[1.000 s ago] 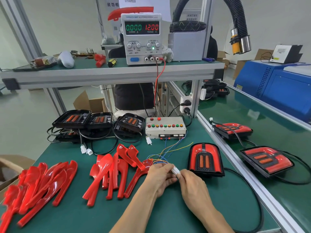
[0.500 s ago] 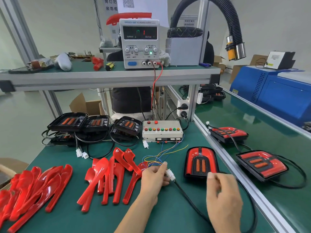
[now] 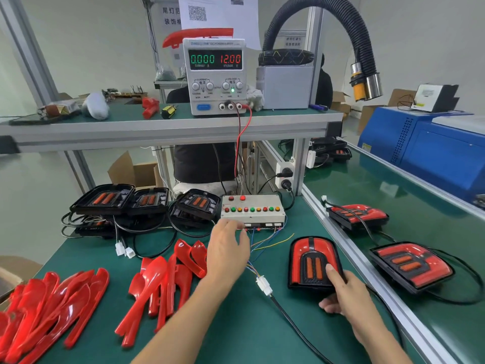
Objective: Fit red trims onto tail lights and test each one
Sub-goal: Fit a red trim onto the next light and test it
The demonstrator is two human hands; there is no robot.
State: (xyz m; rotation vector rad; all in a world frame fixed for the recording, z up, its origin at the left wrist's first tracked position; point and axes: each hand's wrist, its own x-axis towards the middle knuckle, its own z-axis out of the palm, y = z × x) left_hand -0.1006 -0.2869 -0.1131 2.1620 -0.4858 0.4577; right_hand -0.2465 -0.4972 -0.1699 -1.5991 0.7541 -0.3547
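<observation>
Green anti-static worktop (image 3: 236,332) under an aluminium frame, with a power supply (image 3: 215,74) on the upper shelf reading zero amps at twelve volts. Testing step in hand, judging by the layout: trimmed tail light (image 3: 313,262) lying flat on the near right, its white connector (image 3: 264,285) mated to the coloured leads running from the test box (image 3: 252,209) at the middle far edge. Left hand (image 3: 227,249) stretched toward the near left corner of that box, fingers loosely extended and holding nothing, fingertips at or just short of the casing; actual contact hard to tell. Right hand (image 3: 346,295) resting on the lamp's near right corner, thumb laid across the dark lower face, remaining fingers curled below the edge, so a light steadying grip on the housing.

Loose red trims (image 3: 162,285) heaped to the left of the left arm, a second heap (image 3: 49,308) further left. Untrimmed black lamps (image 3: 147,203) stacked at the far left; two finished lamps (image 3: 409,266) over on the right-hand conveyor.

Next move probably a press on one of the box's buttons, then a look at the lamp for lit segments and at the ammeter for a rise. Calls for a steady lamp and no tug on the joined plug.
</observation>
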